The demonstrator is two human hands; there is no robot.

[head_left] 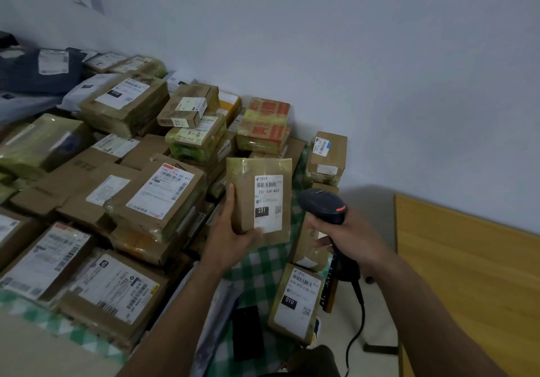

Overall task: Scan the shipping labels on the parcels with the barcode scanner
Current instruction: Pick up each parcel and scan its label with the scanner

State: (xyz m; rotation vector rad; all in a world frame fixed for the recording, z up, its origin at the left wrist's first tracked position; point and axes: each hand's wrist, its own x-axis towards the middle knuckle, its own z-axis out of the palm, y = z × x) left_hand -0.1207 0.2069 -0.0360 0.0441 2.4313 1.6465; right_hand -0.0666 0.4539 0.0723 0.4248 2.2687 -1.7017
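My left hand (226,230) grips a small brown taped parcel (244,192) upright by its left edge and bottom. Its white shipping label (268,201) reads 231 and faces me. My right hand (347,237) holds the black barcode scanner (321,204) by the handle, just right of the parcel, with its head level with the label. The scanner's cable (358,327) hangs down to the floor. Another labelled parcel (295,303) marked 010 lies below on the green checked cloth (260,271).
Several stacked brown parcels (155,198) with labels cover the table to the left and behind, up to the white wall. A small box (325,157) stands at the right back corner. A wooden board (467,274) lies to the right. A black flat item (248,332) rests on the cloth.
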